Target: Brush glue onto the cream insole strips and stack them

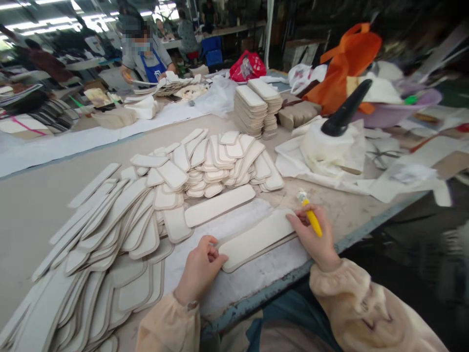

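A long cream strip with rounded corners (256, 239) lies at a slant near the table's front edge, over what looks like a second strip. My left hand (201, 266) is closed at its left end, thumb and fingers pinching the corner. At the other end, my right hand (315, 234) grips the strip's edge with thumb and fingertips. That same hand also carries a yellow-handled brush (314, 222) with whitish, clotted bristles, pointing away from me. Just beyond lies another single strip (220, 205). White paper (205, 298) is spread underneath.
Heaps of similar pieces (106, 244) spread over the left and middle. Neat stacks (251, 110) stand at the back. To the right is a glue-smeared white container (324, 146) with a black cone-shaped piece (346, 110). A co-worker in a blue apron (152, 66) is across the table.
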`<state>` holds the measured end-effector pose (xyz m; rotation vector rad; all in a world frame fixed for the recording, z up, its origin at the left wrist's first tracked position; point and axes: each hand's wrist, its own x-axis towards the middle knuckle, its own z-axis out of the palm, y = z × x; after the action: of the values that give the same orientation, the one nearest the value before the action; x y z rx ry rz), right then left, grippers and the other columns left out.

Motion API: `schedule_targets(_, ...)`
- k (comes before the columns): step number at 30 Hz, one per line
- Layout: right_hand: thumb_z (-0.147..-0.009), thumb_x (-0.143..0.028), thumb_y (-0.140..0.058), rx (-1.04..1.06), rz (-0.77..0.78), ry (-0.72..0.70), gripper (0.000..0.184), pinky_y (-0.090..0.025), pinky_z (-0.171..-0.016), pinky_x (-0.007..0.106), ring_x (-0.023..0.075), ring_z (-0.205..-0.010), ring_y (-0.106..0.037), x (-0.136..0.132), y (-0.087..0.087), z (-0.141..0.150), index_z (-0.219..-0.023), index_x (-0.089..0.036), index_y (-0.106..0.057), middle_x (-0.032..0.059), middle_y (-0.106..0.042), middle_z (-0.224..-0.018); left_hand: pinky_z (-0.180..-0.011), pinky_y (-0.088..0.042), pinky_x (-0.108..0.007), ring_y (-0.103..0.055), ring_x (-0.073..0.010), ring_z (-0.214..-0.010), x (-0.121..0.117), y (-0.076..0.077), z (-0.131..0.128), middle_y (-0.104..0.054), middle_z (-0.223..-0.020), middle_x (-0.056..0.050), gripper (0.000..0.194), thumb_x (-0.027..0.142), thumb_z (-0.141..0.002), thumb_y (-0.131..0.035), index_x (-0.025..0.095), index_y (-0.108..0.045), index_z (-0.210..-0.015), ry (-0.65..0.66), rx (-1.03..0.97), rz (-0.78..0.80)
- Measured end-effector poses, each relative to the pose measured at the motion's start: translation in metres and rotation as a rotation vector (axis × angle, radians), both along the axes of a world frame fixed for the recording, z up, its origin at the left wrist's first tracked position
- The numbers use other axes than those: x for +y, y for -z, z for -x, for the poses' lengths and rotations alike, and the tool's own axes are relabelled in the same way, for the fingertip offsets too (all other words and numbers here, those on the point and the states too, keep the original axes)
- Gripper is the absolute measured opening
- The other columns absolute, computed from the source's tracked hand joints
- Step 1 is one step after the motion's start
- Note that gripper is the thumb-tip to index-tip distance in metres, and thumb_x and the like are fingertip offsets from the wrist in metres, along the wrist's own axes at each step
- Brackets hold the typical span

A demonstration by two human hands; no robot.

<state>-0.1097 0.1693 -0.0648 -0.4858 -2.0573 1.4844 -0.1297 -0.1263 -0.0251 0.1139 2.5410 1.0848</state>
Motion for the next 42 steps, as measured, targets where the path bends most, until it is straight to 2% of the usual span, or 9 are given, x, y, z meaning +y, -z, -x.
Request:
schedule_targets(4, -0.076, -0.038, -0.07, -0.044, -0.128, -0.032, 0.032, -0.05, -0.068, 0.028, 0.0136, -0.069, -0.059, 0.001, -0.003, -0.002, -0.094, -0.022, -0.049, -0.0003, -0.06, -0.082, -0.06, -0.039, -0.027, -0.056, -0.0151, -0.057, 0.0, 0.001, 0.003, -0.057, -0.06, 0.009, 0.031, 0.035, -0.074, -0.059, 0.023, -0.044, -0.098, 0.013, -0.009, 0.021)
schedule_targets(13, -0.082, -0.04, -0.064, -0.141, -0.285, -0.085, 0.027, -0.047, -0.066, 0.027, 0.0135, -0.069, -0.058, 0.003, -0.002, 0.002, -0.095, -0.023, -0.048, -0.002, -0.059, -0.08, -0.06, -0.039, -0.028, -0.058, -0.0161, -0.056, -0.001, 0.002, 0.005, -0.057, -0.059, 0.009, 0.032, 0.037, -0.072, -0.057, 0.023, -0.044, -0.098, 0.023, -0.014, 0.062)
schedule_targets(25, -0.084, -0.041, -0.061, -0.21, -0.417, -0.101, 0.027, -0.048, -0.065, 0.029, 0.0164, -0.072, -0.061, 0.006, -0.001, 0.006, -0.097, -0.022, -0.046, -0.0006, -0.061, -0.081, -0.062, -0.043, -0.03, -0.06, -0.0177, -0.058, -0.002, 0.007, 0.009, -0.058, -0.059, 0.008, 0.035, 0.044, -0.071, -0.056, 0.024, -0.043, -0.097, 0.044, -0.009, 0.107)
schedule_targets(30, -0.088, -0.033, -0.056, -0.107, -0.654, -0.063, 0.017, -0.05, -0.074, 0.037, 0.0221, -0.084, -0.061, 0.006, -0.008, 0.004, -0.097, -0.02, -0.049, 0.0069, -0.064, -0.089, -0.061, -0.042, -0.03, -0.06, -0.0181, -0.057, -0.005, 0.009, 0.008, -0.058, -0.058, 0.008, 0.037, 0.046, -0.071, -0.055, 0.025, -0.042, -0.098, 0.069, 0.01, 0.171)
schedule_targets(32, -0.089, -0.03, -0.054, -0.034, -0.708, -0.156, 0.014, -0.049, -0.086, 0.04, 0.0237, -0.099, -0.059, -0.002, -0.014, 0.0, -0.098, -0.02, -0.05, 0.0108, -0.065, -0.102, -0.059, -0.04, -0.03, -0.059, -0.0181, -0.055, -0.003, 0.008, 0.007, -0.058, -0.057, 0.009, 0.035, 0.046, -0.072, -0.054, 0.025, -0.043, -0.098, 0.06, 0.041, 0.163)
schedule_targets(35, -0.09, -0.035, -0.054, 0.072, -0.734, -0.498, 0.017, -0.037, -0.106, 0.04, 0.021, -0.121, -0.05, -0.024, -0.021, -0.011, -0.097, -0.02, -0.052, 0.0109, -0.058, -0.126, -0.057, -0.038, -0.03, -0.057, -0.018, -0.051, -0.001, 0.008, 0.006, -0.056, -0.054, 0.01, 0.032, 0.046, -0.073, -0.053, 0.026, -0.043, -0.096, 0.045, 0.095, 0.142)
schedule_targets(38, -0.09, -0.047, -0.052, 0.076, -0.747, -0.769, 0.029, -0.024, -0.115, 0.038, 0.018, -0.129, -0.044, -0.044, -0.022, -0.018, -0.101, -0.021, -0.054, 0.009, -0.056, -0.129, -0.055, -0.037, -0.031, -0.056, -0.0183, -0.05, 0.0, 0.011, 0.006, -0.054, -0.052, 0.01, 0.034, 0.048, -0.072, -0.053, 0.026, -0.044, -0.096, 0.054, 0.103, 0.13)
schedule_targets(40, -0.089, -0.053, -0.051, 0.015, -0.736, -0.794, 0.035, -0.022, -0.115, 0.038, 0.0174, -0.129, -0.043, -0.045, -0.02, -0.019, -0.103, -0.02, -0.055, 0.0096, -0.06, -0.121, -0.054, -0.038, -0.03, -0.056, -0.0185, -0.049, -0.001, 0.013, 0.006, -0.053, -0.051, 0.01, 0.034, 0.048, -0.072, -0.053, 0.025, -0.044, -0.096, 0.063, 0.108, 0.127)
schedule_targets(42, -0.087, -0.055, -0.052, -0.06, -0.732, -0.745, 0.039, -0.024, -0.114, 0.039, 0.0185, -0.129, -0.044, -0.036, -0.015, -0.018, -0.103, -0.02, -0.055, 0.0101, -0.063, -0.113, -0.055, -0.039, -0.03, -0.057, -0.0181, -0.05, -0.002, 0.015, 0.007, -0.052, -0.051, 0.01, 0.034, 0.048, -0.073, -0.052, 0.025, -0.045, -0.097, 0.075, 0.119, 0.143)
